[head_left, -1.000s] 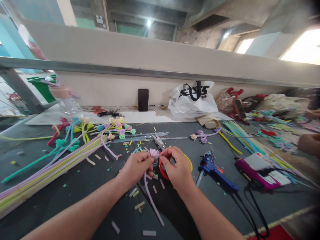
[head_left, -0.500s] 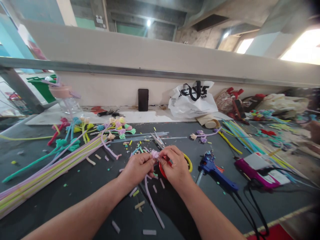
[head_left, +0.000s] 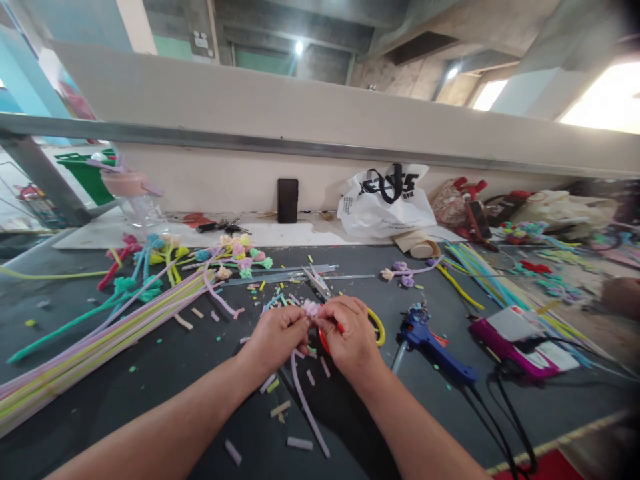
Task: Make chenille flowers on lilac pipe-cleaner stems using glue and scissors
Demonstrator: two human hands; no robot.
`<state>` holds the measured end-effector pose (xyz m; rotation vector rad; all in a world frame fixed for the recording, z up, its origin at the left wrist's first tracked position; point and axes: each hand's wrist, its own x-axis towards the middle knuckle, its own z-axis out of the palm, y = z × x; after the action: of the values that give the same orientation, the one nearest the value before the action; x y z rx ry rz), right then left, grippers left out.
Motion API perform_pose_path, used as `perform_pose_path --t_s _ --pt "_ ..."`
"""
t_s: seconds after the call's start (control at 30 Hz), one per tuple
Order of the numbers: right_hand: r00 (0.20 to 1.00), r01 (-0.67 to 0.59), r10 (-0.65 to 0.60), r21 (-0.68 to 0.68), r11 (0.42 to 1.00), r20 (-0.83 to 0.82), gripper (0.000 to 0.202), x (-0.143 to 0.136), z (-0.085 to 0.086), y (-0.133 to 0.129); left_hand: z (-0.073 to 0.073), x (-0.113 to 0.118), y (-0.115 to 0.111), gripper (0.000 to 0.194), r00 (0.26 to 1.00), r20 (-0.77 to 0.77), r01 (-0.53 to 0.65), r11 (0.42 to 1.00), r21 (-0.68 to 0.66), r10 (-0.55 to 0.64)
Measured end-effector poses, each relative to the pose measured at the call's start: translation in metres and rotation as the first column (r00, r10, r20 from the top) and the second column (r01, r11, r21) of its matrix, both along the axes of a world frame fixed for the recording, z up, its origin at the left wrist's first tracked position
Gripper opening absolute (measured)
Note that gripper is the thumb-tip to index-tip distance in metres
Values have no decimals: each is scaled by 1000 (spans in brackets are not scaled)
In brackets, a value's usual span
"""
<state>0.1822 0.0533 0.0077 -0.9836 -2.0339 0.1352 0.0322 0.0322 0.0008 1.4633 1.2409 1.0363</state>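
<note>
Between my two hands is a small pale-purple flower [head_left: 311, 308] that looks made of fuzzy pipe cleaner. My left hand [head_left: 281, 333] pinches it from the left, thumb against forefinger. From the right, my right hand [head_left: 349, 332] closes its fingertips on the flower's edge. A lilac pipe-cleaner stem [head_left: 306, 413] hangs down below my left hand onto the table; whether it joins the flower is hidden by the fingers. Scissors [head_left: 317, 283] lie just behind my right hand, blades pointing away, their red and yellow handles partly covered by it.
Long pipe cleaners [head_left: 125, 320] lie bundled at the left, beside finished fuzzy flowers [head_left: 240, 250]. A blue glue gun [head_left: 435, 347] and a magenta box [head_left: 520, 340] with black cables are at the right. Cut scraps litter the dark table [head_left: 180, 413]. Another person's hand [head_left: 620, 297] shows far right.
My fingers shift slightly around the flower, and my right hand tilts a little, covering more of the scissor handles. Both hands stay in the same place.
</note>
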Motion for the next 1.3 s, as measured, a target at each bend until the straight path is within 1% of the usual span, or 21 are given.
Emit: perform_pose_path --t_s 0.13,0.23,0.3,0.33,0.4,0.47,0.53,0.63,0.7,0.73,0.83,1.03,1.17,1.23,1.3 --pt "998 38 -39 -33 999 -44 8 -1 -2 -1 3 0 -1 27 998 43 41 999 -31 -40" --pt "996 23 -29 -67 998 -88 7 -1 0 -1 2 -2 1 28 995 91 54 998 -29 -52" --pt "987 20 -36 -100 995 -160 6 0 1 0 -1 -5 3 28 977 195 99 993 -68 -84" --pt "978 26 -48 -112 993 -202 6 1 2 0 -3 -6 4 27 956 269 146 984 -99 -115" --pt "961 27 -61 -128 991 -270 10 3 2 1 -6 -9 6 24 887 430 257 954 -153 -170" --pt "951 -20 -25 -142 990 -308 15 6 2 1 -6 -10 6 23 806 558 346 922 -173 -197" --pt "941 -120 55 -179 976 -333 19 6 3 0 -5 -10 6 23 746 632 392 905 -164 -209" --pt "917 -276 172 -260 926 -361 24 6 6 -3 -1 -8 4 22 684 697 442 883 -159 -217" --pt "909 -326 215 -289 900 -358 26 6 8 -5 1 -7 3 22 655 723 480 860 -174 -219" --pt "910 -332 224 -290 898 -350 26 6 9 -5 1 -7 3 21 646 731 497 848 -183 -221" --pt "919 -310 218 -263 914 -327 23 6 10 -3 1 -5 4 20 640 737 509 838 -197 -216" --pt "938 -236 158 -234 943 -307 17 5 6 5 0 -3 2 24 664 726 464 860 -212 -179" --pt "945 -214 141 -233 949 -294 16 4 5 7 1 -4 2 28 681 707 454 868 -203 -191" --pt "945 -217 143 -235 947 -294 16 4 6 6 0 -4 4 28 698 682 445 878 -176 -217" --pt "943 -225 150 -236 946 -296 16 4 7 6 -2 -3 5 28 737 633 413 899 -145 -237"
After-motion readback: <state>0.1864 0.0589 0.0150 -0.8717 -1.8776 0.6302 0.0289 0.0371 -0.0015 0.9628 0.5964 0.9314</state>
